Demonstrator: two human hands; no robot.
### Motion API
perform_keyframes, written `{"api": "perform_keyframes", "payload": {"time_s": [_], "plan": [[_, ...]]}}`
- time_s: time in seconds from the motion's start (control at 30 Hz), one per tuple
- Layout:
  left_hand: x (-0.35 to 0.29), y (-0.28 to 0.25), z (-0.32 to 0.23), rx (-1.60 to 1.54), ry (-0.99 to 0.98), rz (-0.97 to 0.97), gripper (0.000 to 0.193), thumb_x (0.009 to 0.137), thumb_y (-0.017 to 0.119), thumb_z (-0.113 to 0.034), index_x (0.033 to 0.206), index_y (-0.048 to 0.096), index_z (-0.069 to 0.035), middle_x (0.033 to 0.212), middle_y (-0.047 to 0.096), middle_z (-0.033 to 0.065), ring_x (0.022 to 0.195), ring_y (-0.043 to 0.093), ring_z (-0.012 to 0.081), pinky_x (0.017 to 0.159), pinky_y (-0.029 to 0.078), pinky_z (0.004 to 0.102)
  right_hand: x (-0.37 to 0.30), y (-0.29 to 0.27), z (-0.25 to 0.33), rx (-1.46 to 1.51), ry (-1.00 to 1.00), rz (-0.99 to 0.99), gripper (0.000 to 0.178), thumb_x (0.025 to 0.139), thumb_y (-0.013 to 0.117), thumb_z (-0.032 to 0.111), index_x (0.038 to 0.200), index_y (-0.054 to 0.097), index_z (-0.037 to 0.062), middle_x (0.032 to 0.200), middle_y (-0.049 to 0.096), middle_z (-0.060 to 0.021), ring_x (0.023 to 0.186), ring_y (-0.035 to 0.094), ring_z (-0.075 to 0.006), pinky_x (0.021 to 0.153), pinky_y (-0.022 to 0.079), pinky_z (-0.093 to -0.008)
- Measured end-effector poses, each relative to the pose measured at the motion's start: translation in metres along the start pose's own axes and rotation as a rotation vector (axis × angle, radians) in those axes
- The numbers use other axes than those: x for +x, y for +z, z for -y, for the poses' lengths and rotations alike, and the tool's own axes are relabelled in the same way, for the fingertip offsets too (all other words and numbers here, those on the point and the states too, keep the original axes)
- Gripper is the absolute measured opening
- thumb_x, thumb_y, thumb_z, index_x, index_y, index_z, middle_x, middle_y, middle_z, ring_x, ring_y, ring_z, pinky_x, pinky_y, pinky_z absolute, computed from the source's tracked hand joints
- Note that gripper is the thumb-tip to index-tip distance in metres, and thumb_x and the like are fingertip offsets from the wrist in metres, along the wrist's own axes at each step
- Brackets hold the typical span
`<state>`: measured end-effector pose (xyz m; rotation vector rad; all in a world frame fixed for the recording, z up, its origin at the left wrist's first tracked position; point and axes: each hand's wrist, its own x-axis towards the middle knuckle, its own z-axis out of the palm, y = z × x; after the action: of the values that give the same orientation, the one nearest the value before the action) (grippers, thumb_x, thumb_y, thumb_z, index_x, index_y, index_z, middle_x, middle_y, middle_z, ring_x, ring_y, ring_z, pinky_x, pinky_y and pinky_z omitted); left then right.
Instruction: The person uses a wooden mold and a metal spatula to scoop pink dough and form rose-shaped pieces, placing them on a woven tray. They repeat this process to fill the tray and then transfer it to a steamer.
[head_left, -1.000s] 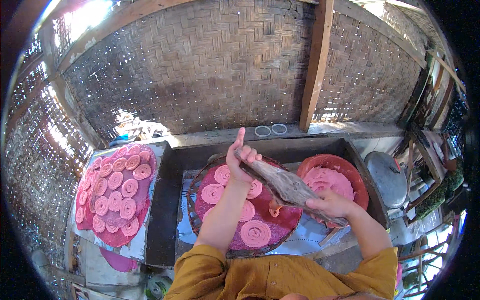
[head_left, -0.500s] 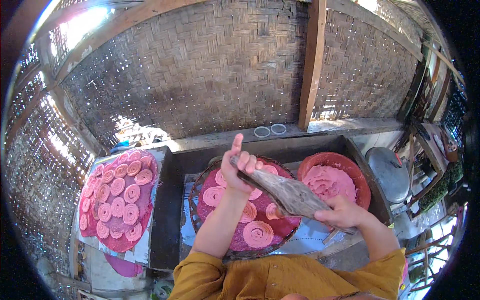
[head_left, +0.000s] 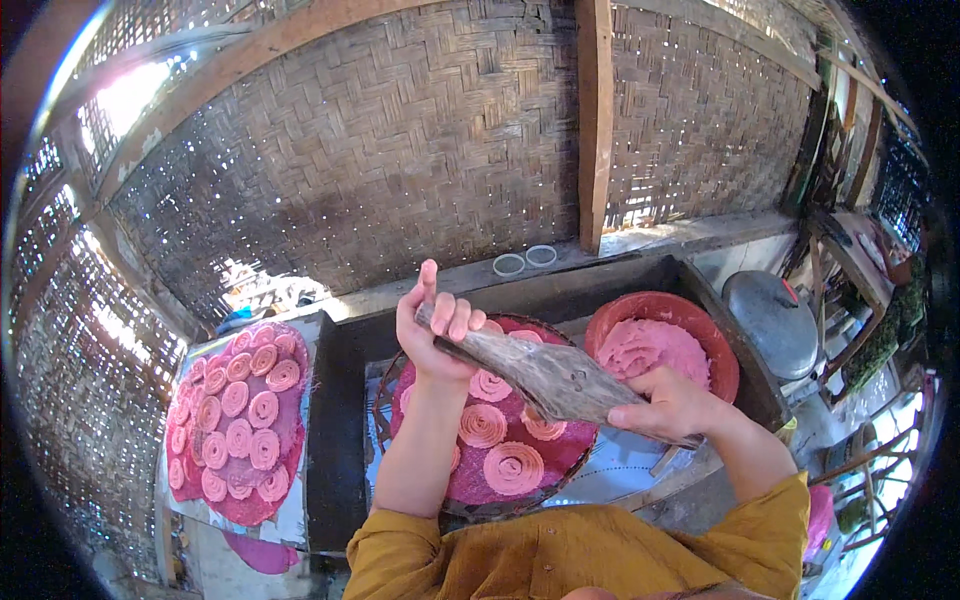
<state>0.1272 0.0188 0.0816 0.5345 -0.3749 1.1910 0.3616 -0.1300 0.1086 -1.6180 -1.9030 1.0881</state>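
A long, weathered grey piece of wood (head_left: pixel 560 375) is held slanting above the round tray, its upper end to the left. My left hand (head_left: pixel 441 325) is closed around that upper end, with the index finger stretched upward. Toward the lower right end, my right hand (head_left: pixel 668 404) grips the wood with the thumb on top. Beneath lies the round tray lined with deep pink cloth (head_left: pixel 560 478), bearing several pink dough spirals (head_left: pixel 513 468). The wood and my hands hide part of them. The wood's underside cannot be seen.
A red basin (head_left: pixel 728 372) of pink dough (head_left: pixel 655 352) stands right of the tray, inside a dark wooden trough (head_left: pixel 335 440). At left, more spirals (head_left: pixel 264 409) cover another pink cloth. A lidded metal pot (head_left: pixel 770 325) sits at right; two pale rings (head_left: pixel 540 256) lie on the back ledge.
Both hands and the wood have moved a little to the left over the tray, uncovering more of the spirals near its middle. The whole view has also shifted slightly.
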Motion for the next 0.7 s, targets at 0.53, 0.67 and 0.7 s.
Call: {"api": "perform_keyframes", "payload": {"time_s": [0.53, 0.67, 0.7], "plan": [[0.021, -0.019, 0.028, -0.025, -0.033, 0.064, 0.038, 0.087, 0.029, -0.029, 0.106, 0.055, -0.010, 0.042, 0.039, -0.0037, 0.038, 0.044, 0.0117, 0.053, 0.042, 0.0301, -0.008, -0.008, -0.016, -0.233, 0.027, -0.130, 0.054, 0.070, 0.055, 0.054, 0.082, 0.063, 0.0019, 0.064, 0.058, -0.0183, 0.062, 0.058, -0.0296, 0.060, 0.045, -0.0367], [0.021, -0.021, 0.010, 0.049, -0.005, 0.025, 0.038, 0.086, 0.030, -0.030, 0.105, 0.056, -0.010, 0.040, 0.038, -0.0043, 0.036, 0.041, 0.0107, 0.049, 0.041, 0.0288, 0.005, 0.005, -0.006, -0.180, -0.057, -0.162, 0.056, 0.070, 0.054, 0.056, 0.084, 0.063, 0.0019, 0.067, 0.058, -0.0209, 0.066, 0.059, -0.0337, 0.063, 0.045, -0.0392], [0.019, -0.021, 0.005, 0.064, 0.000, 0.015, 0.038, 0.086, 0.031, -0.030, 0.105, 0.056, -0.010, 0.040, 0.037, -0.0044, 0.035, 0.041, 0.0105, 0.048, 0.041, 0.0286, 0.008, 0.008, -0.006, -0.194, -0.061, -0.149, 0.056, 0.071, 0.054, 0.056, 0.085, 0.062, 0.0019, 0.067, 0.058, -0.0210, 0.067, 0.059, -0.0336, 0.063, 0.046, -0.0395]]}}
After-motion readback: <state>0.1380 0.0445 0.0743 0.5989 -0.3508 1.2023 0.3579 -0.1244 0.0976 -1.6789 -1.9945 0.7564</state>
